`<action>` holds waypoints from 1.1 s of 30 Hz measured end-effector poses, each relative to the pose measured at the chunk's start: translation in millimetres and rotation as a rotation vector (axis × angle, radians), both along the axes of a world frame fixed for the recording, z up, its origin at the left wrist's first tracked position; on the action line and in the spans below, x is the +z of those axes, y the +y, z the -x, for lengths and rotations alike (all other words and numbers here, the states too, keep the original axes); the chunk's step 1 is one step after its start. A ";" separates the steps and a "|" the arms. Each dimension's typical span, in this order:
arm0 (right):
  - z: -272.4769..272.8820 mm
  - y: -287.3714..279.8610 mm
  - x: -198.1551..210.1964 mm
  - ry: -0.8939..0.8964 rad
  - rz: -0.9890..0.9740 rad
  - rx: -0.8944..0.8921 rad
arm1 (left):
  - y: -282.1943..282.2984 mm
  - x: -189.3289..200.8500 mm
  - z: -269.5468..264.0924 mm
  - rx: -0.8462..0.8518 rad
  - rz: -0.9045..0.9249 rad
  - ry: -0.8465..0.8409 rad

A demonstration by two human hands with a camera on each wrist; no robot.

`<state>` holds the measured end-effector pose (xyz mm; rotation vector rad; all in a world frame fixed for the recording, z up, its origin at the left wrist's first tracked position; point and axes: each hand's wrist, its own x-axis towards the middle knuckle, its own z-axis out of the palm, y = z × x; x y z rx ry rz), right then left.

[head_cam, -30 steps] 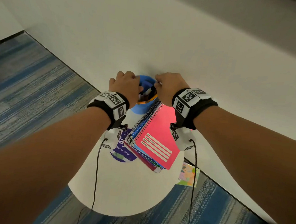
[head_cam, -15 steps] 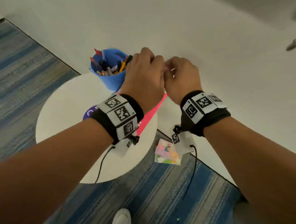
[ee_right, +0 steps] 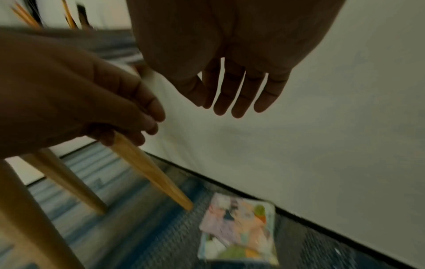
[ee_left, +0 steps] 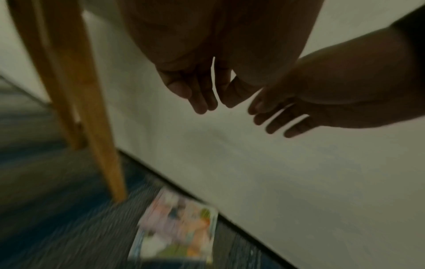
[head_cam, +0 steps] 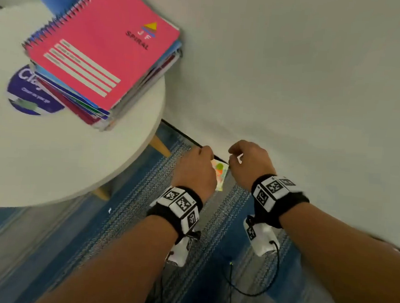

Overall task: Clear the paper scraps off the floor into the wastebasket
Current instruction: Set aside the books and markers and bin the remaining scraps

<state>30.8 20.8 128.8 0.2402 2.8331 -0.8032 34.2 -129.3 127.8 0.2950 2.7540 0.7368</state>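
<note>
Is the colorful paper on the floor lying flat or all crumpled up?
Flat. The colorful paper lies spread on the carpet by the wall, its corners showing; no folds visible, though it's blurry.

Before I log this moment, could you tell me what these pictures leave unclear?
- Colourful paper scrap: motion blur in both wrist views; the left hand covers part of it in the head view.
- Wastebasket: outside every view.
- Lower notebooks: hidden under the pink notebook, head view.

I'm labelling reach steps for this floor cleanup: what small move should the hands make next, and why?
Probably lower the right hand onto the colourful printed paper scrap and pinch an edge. The scrap lies flat on the blue striped carpet by the white wall; both the right and the left hand hang above it with loose fingers, holding nothing.
</note>
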 end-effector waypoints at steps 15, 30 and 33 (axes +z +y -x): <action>2.2 -0.5 -237.4 -0.358 -0.228 0.263 | -47.0 -295.7 6.9 0.026 0.185 -0.394; 33.0 -10.4 -318.1 -0.363 -0.388 0.281 | -70.6 -355.5 67.1 -0.156 0.145 -0.355; 23.9 -1.1 -319.4 -0.392 -0.282 0.192 | -77.4 -354.1 77.3 -0.191 0.101 -0.321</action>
